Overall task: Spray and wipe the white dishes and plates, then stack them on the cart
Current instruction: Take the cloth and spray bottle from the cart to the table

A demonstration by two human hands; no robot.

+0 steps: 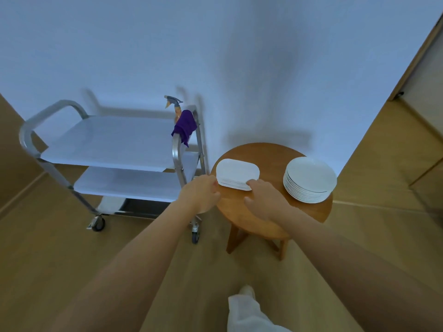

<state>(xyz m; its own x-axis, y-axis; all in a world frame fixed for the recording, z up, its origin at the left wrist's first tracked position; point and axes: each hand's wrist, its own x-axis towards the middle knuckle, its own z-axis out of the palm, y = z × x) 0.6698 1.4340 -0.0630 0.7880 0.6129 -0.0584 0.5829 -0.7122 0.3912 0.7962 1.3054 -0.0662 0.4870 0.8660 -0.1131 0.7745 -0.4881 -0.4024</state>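
Hands on stack of rectangular dishes (237, 174) on round table (268, 219): left hand (203, 190) grips near-left edge, right hand (263, 197) near-right corner; round plates (309, 179) alongside.

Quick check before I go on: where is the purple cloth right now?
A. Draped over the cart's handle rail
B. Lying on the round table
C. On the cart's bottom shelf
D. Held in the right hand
A: the purple cloth hangs over the cart rail beside the spray bottle, while both hands are at the dishes on the table.
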